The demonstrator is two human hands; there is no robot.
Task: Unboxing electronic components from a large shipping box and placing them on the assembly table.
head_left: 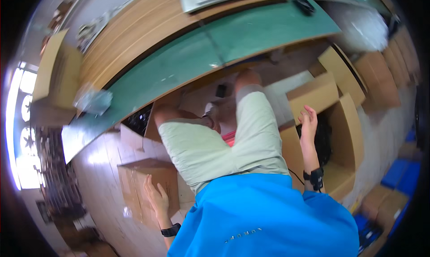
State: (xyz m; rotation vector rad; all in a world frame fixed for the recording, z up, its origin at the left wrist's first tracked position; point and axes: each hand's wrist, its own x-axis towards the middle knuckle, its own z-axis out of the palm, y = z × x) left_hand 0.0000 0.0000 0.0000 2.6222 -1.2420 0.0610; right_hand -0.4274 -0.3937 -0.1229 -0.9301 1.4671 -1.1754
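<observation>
My left hand [156,198] holds nothing; its fingers are apart. It is in front of a brown cardboard box [130,178] on the floor to my left; I cannot tell whether it touches the box. My right hand [308,126], also free, has loosely bent, spread fingers. It is beside a large open cardboard box [351,131] at my right, whose flaps stand up. Dark black contents [323,138] lie inside that box, partly hidden by my hand and forearm. Each wrist wears a black band.
Ahead runs a green-topped table [179,62] with a wooden board [134,37] on it. A black item [303,4] and a clear plastic bag [94,101] lie on the table. A box of black items [138,120] sits under its edge. More cartons [378,80] stand at right.
</observation>
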